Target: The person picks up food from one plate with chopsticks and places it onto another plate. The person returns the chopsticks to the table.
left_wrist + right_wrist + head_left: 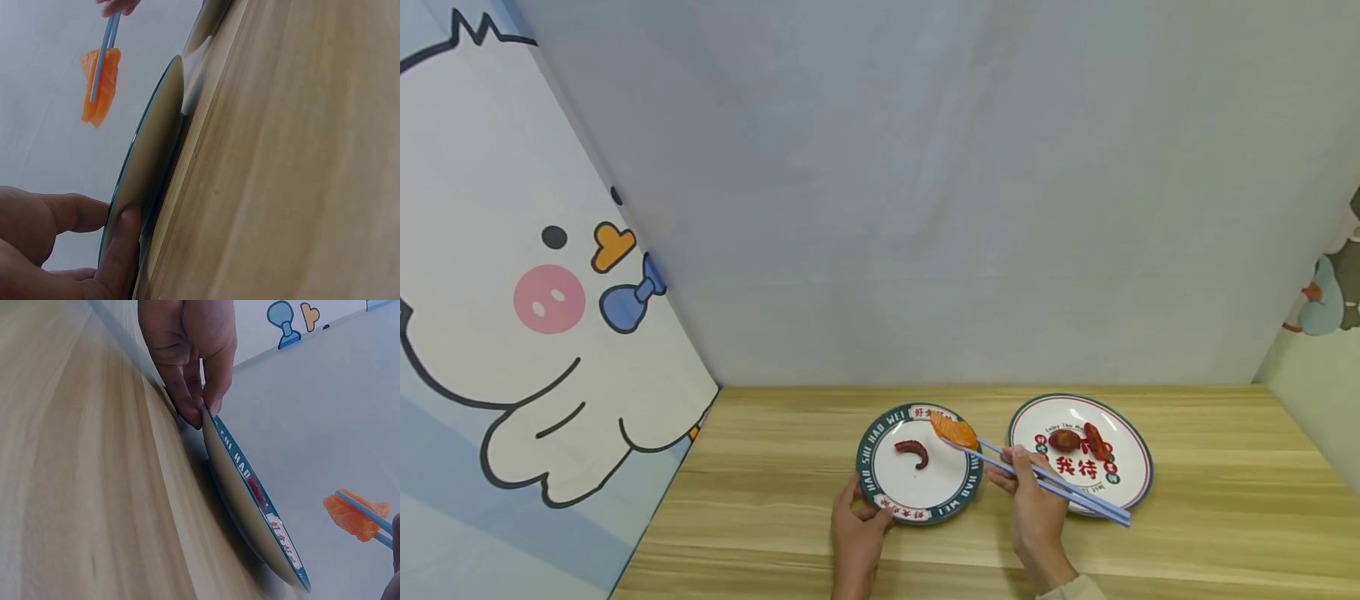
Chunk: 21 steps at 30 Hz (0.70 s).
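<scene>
My left hand [857, 533] pinches the near-left rim of a green-rimmed white plate [887, 492], thumb on the upper side and fingers under the edge. In the left wrist view the plate's pale underside [153, 140] shows. A curled dark red piece of food [914, 452], like a tentacle, lies on the plate. My right hand [1036, 508] grips a pair of light blue chopsticks [1075, 492]. Between their tips hangs an orange salmon slice [955, 431], over the plate's far right part; the right wrist view shows the salmon [353, 512] raised above the rim.
A second white plate [1131, 429] with a dark green edge stands to the right, partly behind the right hand. It bears a brownish oval piece [1064, 440] and a red glossy piece [1096, 442]. A grey wall [962, 208] closes off the wooden table [760, 492] at the back.
</scene>
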Motion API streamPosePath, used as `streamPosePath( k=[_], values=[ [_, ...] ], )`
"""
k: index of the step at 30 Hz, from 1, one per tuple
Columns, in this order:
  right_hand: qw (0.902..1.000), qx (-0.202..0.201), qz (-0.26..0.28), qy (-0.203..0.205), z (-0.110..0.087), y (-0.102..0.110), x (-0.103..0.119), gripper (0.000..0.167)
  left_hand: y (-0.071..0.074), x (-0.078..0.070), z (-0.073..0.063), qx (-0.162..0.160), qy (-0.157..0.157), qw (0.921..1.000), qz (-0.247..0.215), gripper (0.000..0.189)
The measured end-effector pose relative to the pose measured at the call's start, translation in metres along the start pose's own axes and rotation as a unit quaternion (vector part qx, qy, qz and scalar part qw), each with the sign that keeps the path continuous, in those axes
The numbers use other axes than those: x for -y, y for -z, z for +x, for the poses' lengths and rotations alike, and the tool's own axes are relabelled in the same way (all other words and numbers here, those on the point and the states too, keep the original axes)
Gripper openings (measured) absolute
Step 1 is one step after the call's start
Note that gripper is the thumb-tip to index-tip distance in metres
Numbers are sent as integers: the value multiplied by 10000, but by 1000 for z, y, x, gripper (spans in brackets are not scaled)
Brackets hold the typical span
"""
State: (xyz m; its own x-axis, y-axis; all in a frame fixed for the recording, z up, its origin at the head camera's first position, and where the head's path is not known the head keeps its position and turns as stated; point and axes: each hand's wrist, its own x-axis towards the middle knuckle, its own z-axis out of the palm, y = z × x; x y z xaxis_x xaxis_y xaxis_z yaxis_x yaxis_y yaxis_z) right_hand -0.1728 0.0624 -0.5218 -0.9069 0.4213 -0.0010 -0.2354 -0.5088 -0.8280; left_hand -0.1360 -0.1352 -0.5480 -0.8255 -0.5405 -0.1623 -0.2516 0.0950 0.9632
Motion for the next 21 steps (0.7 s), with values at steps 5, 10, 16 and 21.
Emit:
streamPosePath(
  k=[5,10,16,21],
  values=[
    [10000,37,-14,-1,1,-1,3,26,0,0,1,1,-12,10000,2,79],
    [9998,8,-166,-60,1,-1,6,25,0,-1,0,-5,-36,10000,23,80],
    [10000,48,-51,-31,0,-1,8,24,0,-1,0,-8,-51,10000,84,81],
    [10000,17,40,-28,-2,0,7,24,0,-2,0,-15,-50,9999,123,81]
  ],
)
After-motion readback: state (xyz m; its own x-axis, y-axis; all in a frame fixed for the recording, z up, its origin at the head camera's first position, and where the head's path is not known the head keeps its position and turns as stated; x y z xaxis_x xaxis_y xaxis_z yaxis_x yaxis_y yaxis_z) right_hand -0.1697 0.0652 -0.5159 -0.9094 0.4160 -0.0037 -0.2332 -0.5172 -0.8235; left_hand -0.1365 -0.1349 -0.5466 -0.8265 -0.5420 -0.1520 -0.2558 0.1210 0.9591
